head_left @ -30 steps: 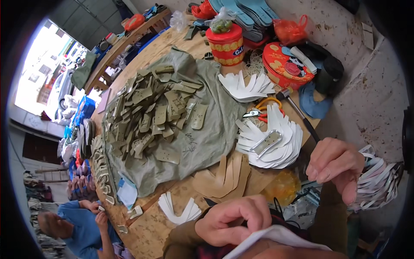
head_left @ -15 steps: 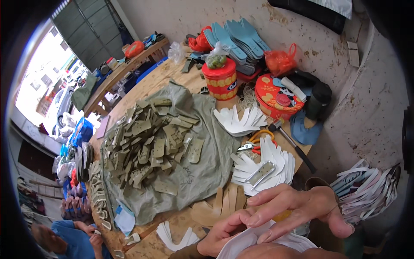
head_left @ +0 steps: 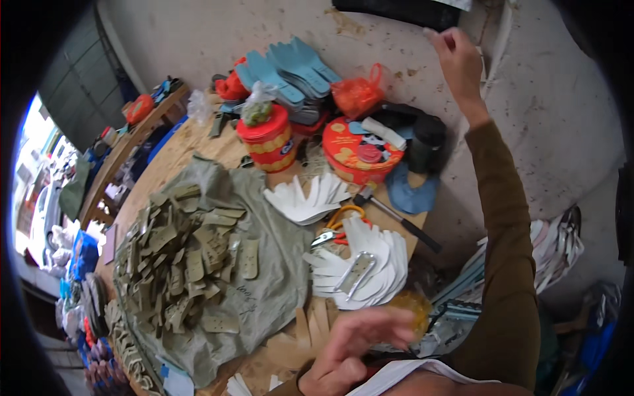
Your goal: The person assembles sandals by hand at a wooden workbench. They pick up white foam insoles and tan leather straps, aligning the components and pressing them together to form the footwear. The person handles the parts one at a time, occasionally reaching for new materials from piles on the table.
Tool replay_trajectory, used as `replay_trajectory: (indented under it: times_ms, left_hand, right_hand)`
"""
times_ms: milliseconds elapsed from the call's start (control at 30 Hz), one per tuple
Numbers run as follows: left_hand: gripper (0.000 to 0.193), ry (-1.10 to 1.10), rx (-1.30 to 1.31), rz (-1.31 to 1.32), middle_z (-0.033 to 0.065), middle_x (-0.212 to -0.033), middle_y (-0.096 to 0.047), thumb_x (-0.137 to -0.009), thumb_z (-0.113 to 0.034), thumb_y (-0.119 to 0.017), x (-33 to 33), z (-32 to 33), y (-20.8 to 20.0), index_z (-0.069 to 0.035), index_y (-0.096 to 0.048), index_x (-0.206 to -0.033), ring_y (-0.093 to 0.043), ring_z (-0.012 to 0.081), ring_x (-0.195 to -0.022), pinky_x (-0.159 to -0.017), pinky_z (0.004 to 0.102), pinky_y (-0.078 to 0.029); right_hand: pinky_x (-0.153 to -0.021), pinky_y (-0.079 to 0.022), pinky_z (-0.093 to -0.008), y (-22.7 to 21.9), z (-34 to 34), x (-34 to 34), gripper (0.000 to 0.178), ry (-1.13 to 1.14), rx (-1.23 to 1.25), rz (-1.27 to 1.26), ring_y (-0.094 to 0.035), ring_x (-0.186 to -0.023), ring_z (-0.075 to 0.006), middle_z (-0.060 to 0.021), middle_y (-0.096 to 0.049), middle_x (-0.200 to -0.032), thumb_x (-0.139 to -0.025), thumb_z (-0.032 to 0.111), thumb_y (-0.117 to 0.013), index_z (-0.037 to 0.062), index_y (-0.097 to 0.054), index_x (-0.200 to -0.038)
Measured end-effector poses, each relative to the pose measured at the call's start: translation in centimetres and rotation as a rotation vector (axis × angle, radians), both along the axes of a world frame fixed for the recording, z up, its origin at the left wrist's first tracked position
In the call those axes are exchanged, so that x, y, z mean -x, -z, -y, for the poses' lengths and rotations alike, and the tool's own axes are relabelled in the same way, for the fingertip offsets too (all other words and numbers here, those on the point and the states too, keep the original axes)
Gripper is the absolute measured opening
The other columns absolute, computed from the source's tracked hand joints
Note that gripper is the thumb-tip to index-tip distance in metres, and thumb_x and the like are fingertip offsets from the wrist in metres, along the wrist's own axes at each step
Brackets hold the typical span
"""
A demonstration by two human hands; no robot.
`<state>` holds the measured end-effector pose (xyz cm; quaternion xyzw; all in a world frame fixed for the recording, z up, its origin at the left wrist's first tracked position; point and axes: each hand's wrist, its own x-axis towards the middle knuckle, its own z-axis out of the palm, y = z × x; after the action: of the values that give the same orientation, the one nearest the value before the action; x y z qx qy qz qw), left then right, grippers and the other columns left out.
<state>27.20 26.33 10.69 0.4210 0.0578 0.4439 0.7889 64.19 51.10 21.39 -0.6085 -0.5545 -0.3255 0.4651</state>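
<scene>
My right arm is raised high, and my right hand [head_left: 457,63] is up in front of the wall. Its fingers are bent and pressed together; whether anything small is between them I cannot make out. Low in the middle, my left hand [head_left: 353,346] is somewhat blurred, with its fingers stretched to the right and nothing in it. Below it, a white cloth-like piece [head_left: 422,373] crosses the bottom edge. Nearest to the left hand on the table are tan strips [head_left: 305,336] and a fan of white strips [head_left: 383,270], with a metal-framed olive piece [head_left: 355,272] lying on it.
Olive plates [head_left: 178,257] are heaped on a grey-green sheet [head_left: 264,290]. Beyond are another white pile [head_left: 307,201], orange-handled cutters [head_left: 330,234], a hammer [head_left: 403,221], a red bucket [head_left: 267,142], a round red tin [head_left: 360,155] and blue insoles [head_left: 290,72].
My right hand has left the white piece and swung up to the wall. The left hand has come away from that piece and opened. The whole view has shifted to the right.
</scene>
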Motion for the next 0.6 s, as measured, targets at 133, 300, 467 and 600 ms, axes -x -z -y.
replay_trajectory:
  times_ms: [133,300,467,600]
  left_hand:
    - [0.034,-0.064,-0.179,-0.721,0.015,-0.116,-0.062,-0.095,-0.018,-0.059,0.5,-0.4,9.7,0.001,-0.054,-0.123,-0.062,0.0218,-0.099,-0.087,0.0337,-0.048]
    - [0.023,-0.114,-0.333,-1.033,0.0165,-0.095,-0.067,-0.092,-0.019,-0.064,2.0,2.0,16.3,-0.002,-0.063,-0.108,-0.068,0.029,-0.08,-0.072,0.0342,-0.053]
    - [0.022,-0.201,-0.565,-1.097,0.0173,-0.094,-0.066,-0.091,-0.017,-0.064,2.3,0.4,15.7,-0.004,-0.062,-0.108,-0.065,0.0354,-0.083,-0.072,0.0388,-0.053]
    - [0.022,-0.204,-0.71,-1.125,0.0174,-0.093,-0.066,-0.09,-0.018,-0.064,1.8,-0.7,15.4,-0.005,-0.062,-0.108,-0.065,0.0353,-0.083,-0.071,0.0412,-0.053]
  right_hand:
    - [-0.089,-0.04,-0.0419,-4.7,-3.3,-6.6,0.042,0.491,-0.289,0.584,-0.049,-0.106,-0.0307,-0.0125,-0.054,-0.114,-0.087,0.039,-0.067,0.0107,-0.054,-0.115]
    - [-0.11,-0.029,-0.0483,-7.2,-4.9,-8.9,0.044,0.654,-0.074,0.523,-0.035,-0.133,-0.0348,-0.0136,-0.043,-0.142,-0.086,0.024,-0.06,0.012,-0.056,-0.129]
    - [-0.093,-0.042,-0.0446,-8.6,-5.2,-9.4,0.02,0.652,-0.064,0.574,-0.054,-0.107,-0.0289,-0.0092,-0.061,-0.104,-0.088,0.02,-0.055,0.0041,-0.066,-0.094]
    - [-0.089,-0.043,-0.0432,-9.0,-5.3,-11.2,0.014,0.559,-0.322,0.601,-0.055,-0.1,-0.0275,-0.0087,-0.06,-0.095,-0.083,0.02,-0.06,0.0064,-0.064,-0.085]
